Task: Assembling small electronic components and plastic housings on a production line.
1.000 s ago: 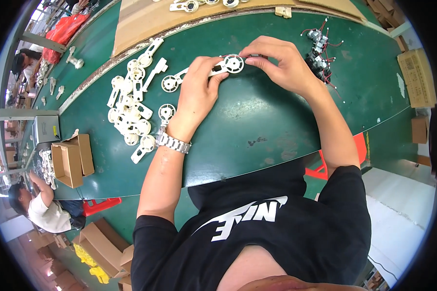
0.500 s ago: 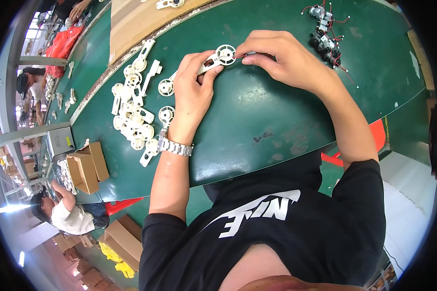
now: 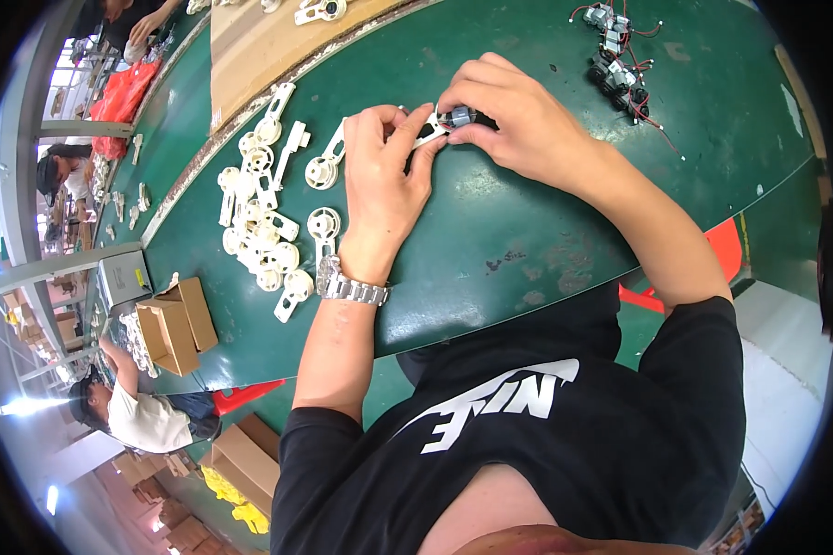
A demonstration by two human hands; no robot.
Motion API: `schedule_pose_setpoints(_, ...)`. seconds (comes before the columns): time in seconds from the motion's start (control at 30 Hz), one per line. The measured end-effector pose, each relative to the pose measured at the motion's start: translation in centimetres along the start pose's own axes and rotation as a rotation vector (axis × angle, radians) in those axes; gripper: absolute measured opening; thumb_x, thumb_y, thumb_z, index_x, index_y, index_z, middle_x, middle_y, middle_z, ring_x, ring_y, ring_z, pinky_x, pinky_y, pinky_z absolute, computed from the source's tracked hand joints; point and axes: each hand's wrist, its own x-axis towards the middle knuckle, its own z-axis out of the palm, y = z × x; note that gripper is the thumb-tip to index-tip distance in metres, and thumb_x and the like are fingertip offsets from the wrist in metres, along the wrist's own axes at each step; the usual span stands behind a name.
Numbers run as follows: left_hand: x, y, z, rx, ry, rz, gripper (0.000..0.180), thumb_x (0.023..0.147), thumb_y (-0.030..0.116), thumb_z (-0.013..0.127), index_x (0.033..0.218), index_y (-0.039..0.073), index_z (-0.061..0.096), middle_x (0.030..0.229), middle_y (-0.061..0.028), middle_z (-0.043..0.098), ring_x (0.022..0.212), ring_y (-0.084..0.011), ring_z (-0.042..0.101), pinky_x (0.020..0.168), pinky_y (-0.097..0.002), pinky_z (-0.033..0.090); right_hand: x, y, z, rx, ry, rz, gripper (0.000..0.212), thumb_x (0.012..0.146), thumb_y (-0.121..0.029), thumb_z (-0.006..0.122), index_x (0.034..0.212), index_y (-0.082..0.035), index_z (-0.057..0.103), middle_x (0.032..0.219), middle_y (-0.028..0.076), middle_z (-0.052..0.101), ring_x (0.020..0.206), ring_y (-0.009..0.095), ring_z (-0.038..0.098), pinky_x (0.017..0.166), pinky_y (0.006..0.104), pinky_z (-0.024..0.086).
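Observation:
Both my hands meet above the green table (image 3: 491, 231), over one white plastic part. My left hand (image 3: 384, 176) is closed on this white plastic arm (image 3: 429, 139), which shows between the two hands. At its far end my right hand (image 3: 518, 116) pinches a small grey motor (image 3: 460, 117) against it. Fingers hide the part's round end, so how deep the motor sits I cannot tell. Left of my left hand lie a loose white arm with a round end (image 3: 322, 172) and another one (image 3: 324, 223) near my watch.
A pile of white plastic arms (image 3: 261, 236) covers the table's left side. Several small motors with red wires (image 3: 617, 79) lie at the far right. An open cardboard box (image 3: 167, 338) stands at the left edge. Other people (image 3: 148, 416) work on the left, beyond a brown board (image 3: 250, 55).
My right hand has moved left against the white arm; it held thin wires at the ring before, and now a motor shows in its fingers. The ring is now hidden.

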Motion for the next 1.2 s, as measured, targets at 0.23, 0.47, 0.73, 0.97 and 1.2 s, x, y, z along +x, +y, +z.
schedule_pose_setpoints(0.23,-0.3,0.1,0.2,-0.05,0.029,-0.041,0.035,0.08,0.006,0.086,0.113,0.004,0.076,0.098,-0.0096,0.057,0.09,-0.0261,0.057,0.077,-0.038,0.05,0.0,-0.7,1.5,0.025,0.122,0.072,0.026,0.079,-0.005,0.083,0.102,-0.002,0.072,0.097,0.009,0.066,0.099,0.03,0.061,0.086,0.0396,0.053)
schedule_pose_setpoints(0.47,-0.2,0.0,0.2,-0.069,0.045,-0.089,0.033,0.079,0.001,0.083,0.111,0.002,0.076,0.097,-0.0112,0.057,0.089,-0.028,0.058,0.079,-0.0392,0.051,-0.3,-0.4,1.8,0.239,0.045,0.295,0.023,0.086,-0.012,0.082,0.104,-0.001,0.072,0.09,0.012,0.067,0.085,0.033,0.067,0.077,0.0456,0.055)
schedule_pose_setpoints(0.73,-0.3,0.1,0.4,0.011,0.056,-0.019,0.037,0.08,0.004,0.086,0.115,0.004,0.077,0.094,-0.0101,0.057,0.08,-0.0241,0.059,0.065,-0.0363,0.05,-0.4,-1.5,1.4,-0.004,-0.012,0.288,0.018,0.087,-0.013,0.077,0.1,-0.003,0.071,0.088,0.012,0.067,0.089,0.034,0.066,0.079,0.0459,0.055)
schedule_pose_setpoints(0.97,-0.3,0.3,0.4,0.001,0.052,-0.027,0.04,0.079,0.003,0.087,0.117,0.004,0.077,0.092,-0.0097,0.056,0.078,-0.023,0.058,0.061,-0.0354,0.049,-0.7,-1.3,1.4,-0.081,0.069,0.145,0.021,0.084,-0.003,0.076,0.104,-0.004,0.069,0.095,0.011,0.063,0.094,0.034,0.063,0.08,0.0463,0.054)
schedule_pose_setpoints(1.2,-0.3,0.2,0.5,0.009,0.065,-0.004,0.041,0.078,0.003,0.087,0.118,0.004,0.077,0.092,-0.0096,0.056,0.078,-0.023,0.058,0.061,-0.0359,0.049,-0.8,-1.4,1.7,-0.104,0.036,0.159,0.017,0.086,-0.003,0.075,0.102,-0.003,0.069,0.096,0.01,0.064,0.094,0.033,0.062,0.081,0.0441,0.054)
